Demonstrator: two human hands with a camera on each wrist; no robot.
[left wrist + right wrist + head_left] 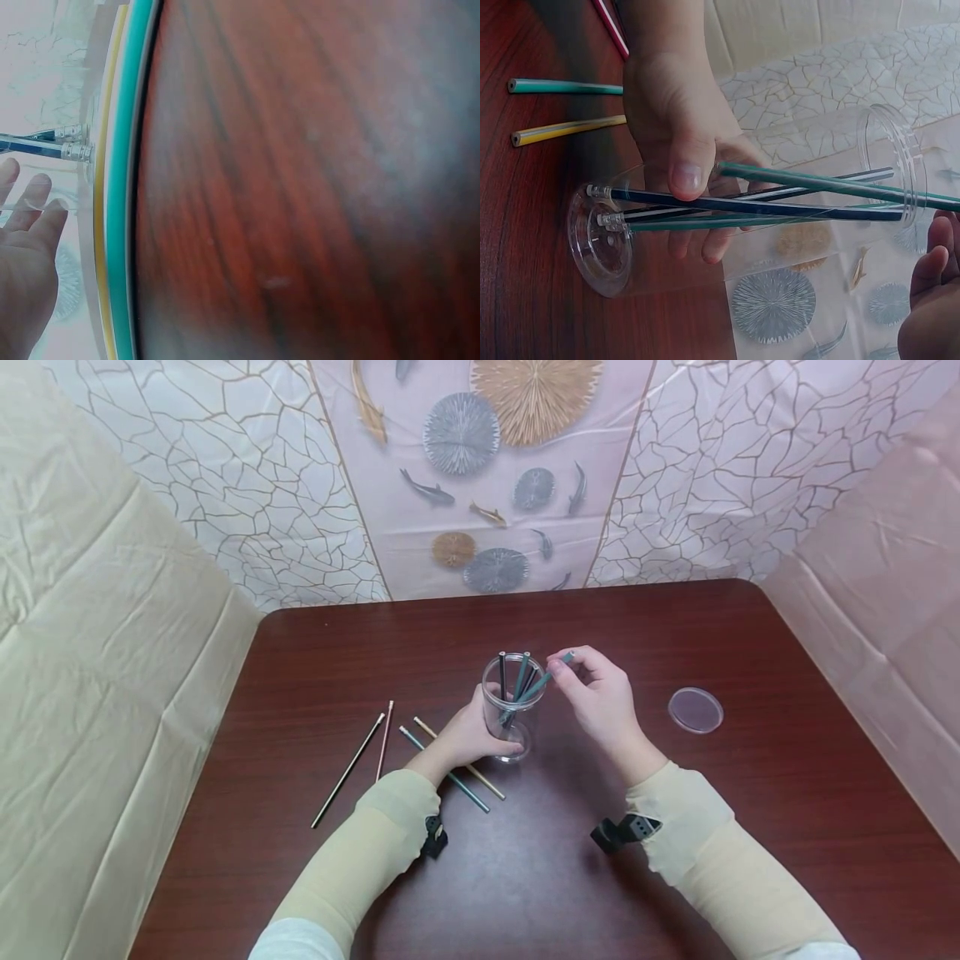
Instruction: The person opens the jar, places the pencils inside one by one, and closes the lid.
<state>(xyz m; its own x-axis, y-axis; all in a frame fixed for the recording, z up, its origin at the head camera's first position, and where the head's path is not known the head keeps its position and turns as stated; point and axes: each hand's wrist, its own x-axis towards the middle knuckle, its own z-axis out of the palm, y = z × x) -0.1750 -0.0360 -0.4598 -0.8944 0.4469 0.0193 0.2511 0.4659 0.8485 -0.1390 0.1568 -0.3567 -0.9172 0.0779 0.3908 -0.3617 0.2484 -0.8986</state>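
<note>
My left hand grips a clear, open-topped jar around its side, thumb toward me. Several pencils stand inside; in the right wrist view a dark blue pencil leans with its ferrule end on the jar's bottom. Over the rim, my right hand pinches a green pencil near its upper end. That pencil slants into the jar, its lower end above the bottom. Fingers of the left hand appear at the left edge of the left wrist view.
Left of the jar lie a black pencil and a red pencil. A second green pencil and a yellow pencil lie by the left forearm. The round clear lid rests on the table at right.
</note>
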